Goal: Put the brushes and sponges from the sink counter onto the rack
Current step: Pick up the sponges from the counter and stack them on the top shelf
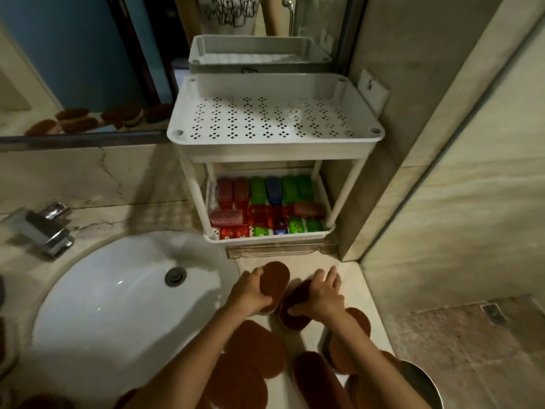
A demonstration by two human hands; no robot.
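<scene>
A white two-tier rack (274,140) stands on the counter against the mirror. Its perforated top shelf (271,119) holds nothing; the lower shelf (265,208) is packed with red, green and blue brushes. In front of the rack, my left hand (250,293) grips an oval brown sponge (275,280), lifted a little off the counter. Beside it, my right hand (323,296) curls over a darker brown sponge (292,314) lying on the counter. Several more brown oval sponges (253,349) lie nearer me, partly hidden by my forearms.
A white round sink (118,290) with a chrome tap (44,228) fills the left. A clear plastic tray (277,250) sits under the rack. The marble wall (413,143) closes the right side, and a metal bin's rim (421,382) shows at bottom right.
</scene>
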